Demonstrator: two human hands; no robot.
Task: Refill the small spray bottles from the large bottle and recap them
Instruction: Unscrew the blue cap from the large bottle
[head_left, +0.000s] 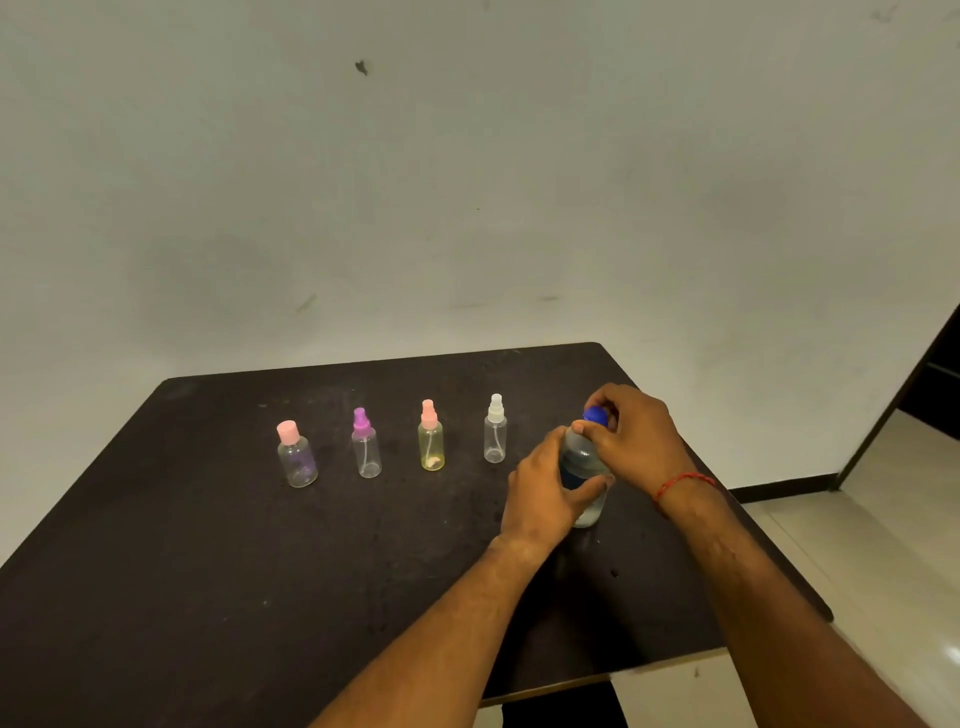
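- Gripping the large bottle (584, 460) round its middle with the left hand (537, 493), thumb and fingers wrapped close on the clear body.
- Pinching the blue cap (596, 415) from above with the right hand (631, 441), thumb in front, fingers curled over the top.
- Cap on the neck, not lifted clear.
- Wearing a red thread (684, 480) round the right wrist.
- Holding that bottle upright, base down on the dark table (234, 571), over toward the right side.
- Looking left from the hands: four small bottles in a loose row, all upright, all capped, none touched.
- First, near the left hand but apart from it, the clear bottle with white sprayer (495, 435).
- Next along, the yellow bottle with pink sprayer (431, 444), something pale lying at its bottom.
- Then the clear bottle with purple sprayer (366, 451), dip tube visible inside.
- Last, far left, the stubby bottle with pink cap (297, 460), faint purple tint low in it.
- Beyond the table, a pale wall (467, 182) with a small dark mark.
- Off to the right, light floor (883, 519) and a dark door frame (893, 400).
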